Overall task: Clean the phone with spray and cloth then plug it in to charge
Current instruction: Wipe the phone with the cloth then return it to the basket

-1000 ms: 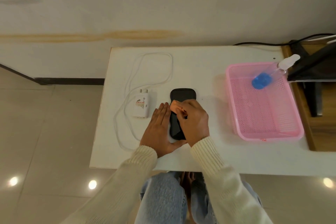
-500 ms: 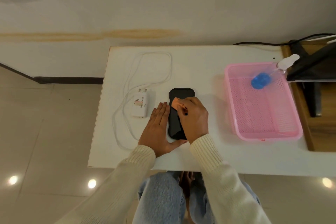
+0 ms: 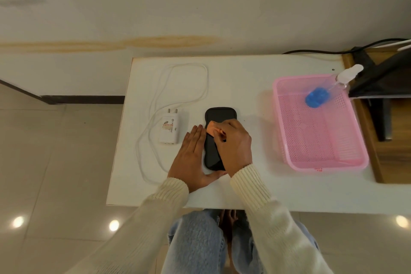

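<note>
Phone (image 3: 211, 153) lies flat on the white table (image 3: 244, 78).
It is black, smooth and round-cornered. Right hand (image 3: 233, 147) pinches a crumpled orange cloth (image 3: 213, 129) on it; left hand (image 3: 191, 155) lies flat beside it, fingers straight. Pink basket (image 3: 320, 163) with tiny holes holds a clear spray bottle (image 3: 322, 95).

**White table holding a phone, a charger and a basket**

A white rectangular table (image 3: 244, 78) is seen from above. A black phone (image 3: 220, 113) lies flat near its middle. Just left of the phone lies a white charger plug (image 3: 170, 132), prongs pointing away. Its white cable (image 3: 205, 80) loops farther left of the phone and beyond it. A left hand (image 3: 191, 158) rests palm down along the phone's left side. Well right of the phone sits a pink mesh basket (image 3: 322, 165).
</note>
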